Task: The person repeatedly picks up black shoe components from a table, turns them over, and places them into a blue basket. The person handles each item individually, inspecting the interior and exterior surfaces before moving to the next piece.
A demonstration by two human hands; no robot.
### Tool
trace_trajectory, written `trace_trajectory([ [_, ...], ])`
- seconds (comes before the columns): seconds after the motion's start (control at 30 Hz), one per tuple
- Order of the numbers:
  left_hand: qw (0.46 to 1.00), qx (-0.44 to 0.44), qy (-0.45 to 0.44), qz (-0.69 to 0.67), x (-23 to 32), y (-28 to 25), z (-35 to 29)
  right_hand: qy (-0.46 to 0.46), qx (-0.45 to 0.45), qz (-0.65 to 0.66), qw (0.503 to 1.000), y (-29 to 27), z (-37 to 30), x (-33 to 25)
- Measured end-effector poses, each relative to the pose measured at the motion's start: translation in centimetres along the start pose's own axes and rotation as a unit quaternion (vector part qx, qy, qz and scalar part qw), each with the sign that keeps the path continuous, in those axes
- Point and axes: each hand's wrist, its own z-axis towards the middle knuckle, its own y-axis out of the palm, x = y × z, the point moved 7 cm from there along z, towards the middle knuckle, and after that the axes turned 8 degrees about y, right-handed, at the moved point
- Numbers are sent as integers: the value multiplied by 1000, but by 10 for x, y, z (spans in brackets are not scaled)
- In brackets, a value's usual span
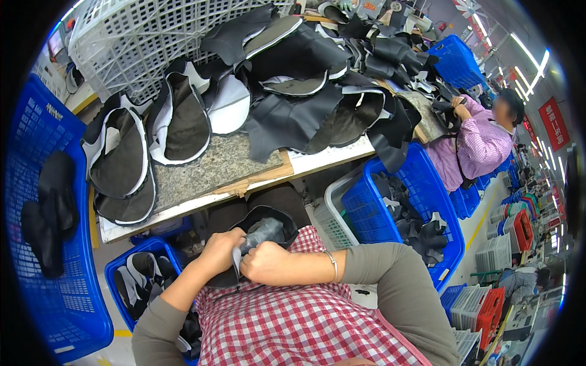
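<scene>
A black shoe upper (266,221) rests over my lap, its shiny grey inside facing up. My left hand (221,251) is closed on its left edge. Close beside it, my right hand (264,263) is also closed, knuckles up, gripping the same upper near a pale strip of edge (236,263). The fingertips of both hands are mostly hidden. On the bench ahead lie several black uppers with white edges and dark brown lining, among them one upper (179,122) and another at its left (121,146).
The stone-topped bench (213,168) spans ahead, with a white basket (146,46) on it. Blue crates stand at the left (67,317), by my left forearm (114,271) and at the right (448,244), holding dark pieces. A co-worker in a pink checked top (479,137) handles black material.
</scene>
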Motion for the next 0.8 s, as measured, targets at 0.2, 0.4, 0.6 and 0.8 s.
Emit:
trace_trajectory([
  [0.2, 947, 270, -78, -155, 14, -32, -4, -11, -99, -8, 995, 11, 10, 19],
  [0.4, 965, 252, 1, -70, 58, -10, -64, 81, -256, 179, 947, 32, 29, 94],
  [0.6, 946, 184, 215, 156, 64, 31, -76, 128, -423, 335, 832, 75, 21, 138],
  [0.8, 988, -80, 85, 103, 21, 35, -67, 159, -291, 230, 915, 60, 13, 128],
])
